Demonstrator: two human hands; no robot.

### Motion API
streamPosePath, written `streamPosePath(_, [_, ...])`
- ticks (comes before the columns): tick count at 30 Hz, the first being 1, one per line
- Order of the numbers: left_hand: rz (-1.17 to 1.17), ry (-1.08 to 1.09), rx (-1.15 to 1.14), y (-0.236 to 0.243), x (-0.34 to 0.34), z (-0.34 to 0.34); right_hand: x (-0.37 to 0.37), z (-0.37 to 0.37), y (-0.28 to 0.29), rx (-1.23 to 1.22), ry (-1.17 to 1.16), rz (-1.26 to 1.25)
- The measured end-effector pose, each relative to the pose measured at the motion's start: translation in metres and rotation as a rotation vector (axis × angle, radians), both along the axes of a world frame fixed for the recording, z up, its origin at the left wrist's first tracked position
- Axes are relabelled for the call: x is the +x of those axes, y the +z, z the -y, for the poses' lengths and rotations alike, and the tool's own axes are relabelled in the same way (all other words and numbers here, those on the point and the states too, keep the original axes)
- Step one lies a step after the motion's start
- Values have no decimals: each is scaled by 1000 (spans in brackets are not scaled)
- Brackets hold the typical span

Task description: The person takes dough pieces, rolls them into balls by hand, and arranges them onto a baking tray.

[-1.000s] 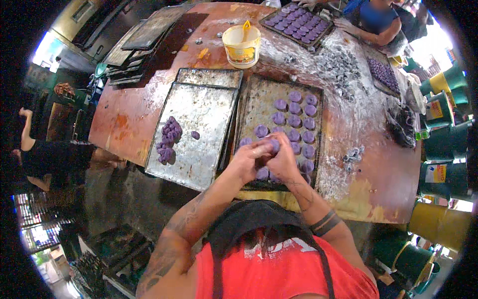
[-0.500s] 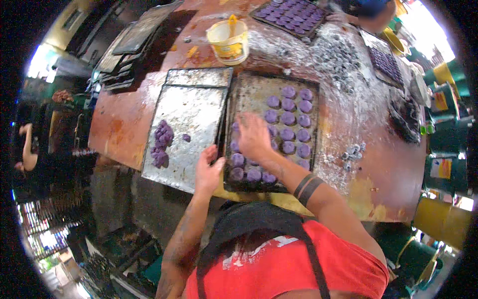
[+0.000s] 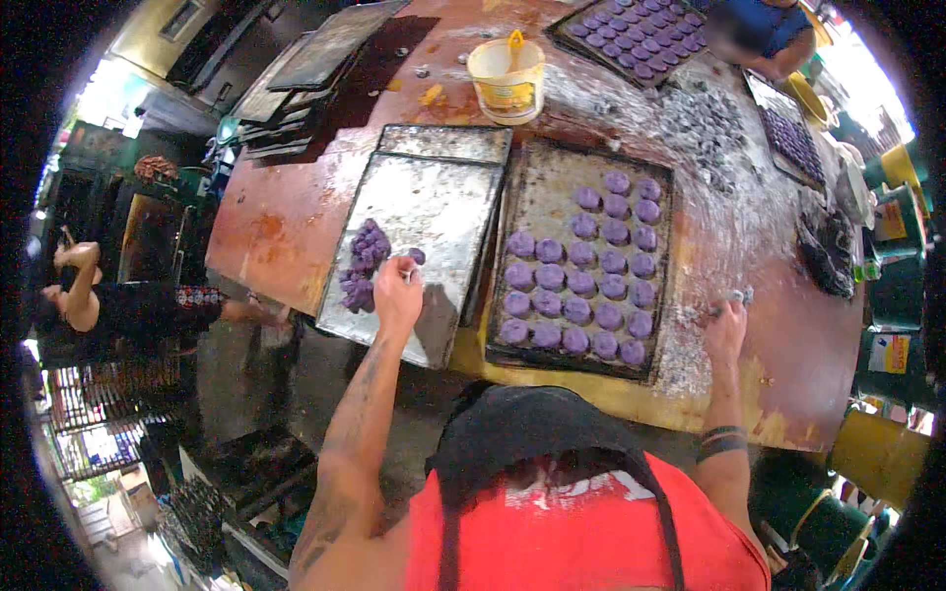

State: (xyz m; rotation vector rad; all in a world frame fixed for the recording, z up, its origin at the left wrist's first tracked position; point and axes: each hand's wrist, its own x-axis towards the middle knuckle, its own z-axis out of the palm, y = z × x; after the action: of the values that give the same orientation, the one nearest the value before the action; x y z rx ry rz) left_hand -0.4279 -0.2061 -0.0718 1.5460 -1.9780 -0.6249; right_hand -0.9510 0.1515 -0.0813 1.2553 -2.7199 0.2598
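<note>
My left hand reaches over a silvery metal sheet, fingers pinched at a small purple dough piece. A clump of purple dough pieces lies beside it on that sheet. On the right, my right hand is down on the floured table, fingers closed around small floured dough pieces; some show beyond the fingertips. Between my hands lies a dark-rimmed baking tray with rows of flattened purple dough rounds. Its far left part is bare metal.
A white and yellow bucket with an orange handle stands beyond the trays. Floured dough pieces are heaped far right, near another filled tray and a co-worker's arm. Stacked trays sit far left; another person is at left.
My right hand has left the dough rounds on the tray and moved right to the floured pieces. My left hand has moved to the small purple piece. The view has shifted.
</note>
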Motion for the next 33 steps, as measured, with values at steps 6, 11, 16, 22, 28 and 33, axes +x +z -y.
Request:
streamPosePath(6, [332, -257, -147, -6, -31, 39, 34, 18, -7, -667, -145, 991])
streamPosePath(11, [-639, -231, 724, 21, -122, -16, 198, 146, 88, -586, 226, 1008])
streamPosePath(16, [-1003, -272, 1056, 83, -154, -80, 235, 187, 128, -561, 518, 569])
streamPosePath(22, [-1024, -228, 1080, 101, -138, -85, 256, 182, 120, -493, 516, 520])
streamPosePath(28, [-1214, -311, 1087, 117, -138, -79, 236, 183, 137, -533, 350, 1417])
streamPosePath(33, [-1188, -430, 1027, 142, -151, -70, 258, 193, 145, -1048, 173, 1704])
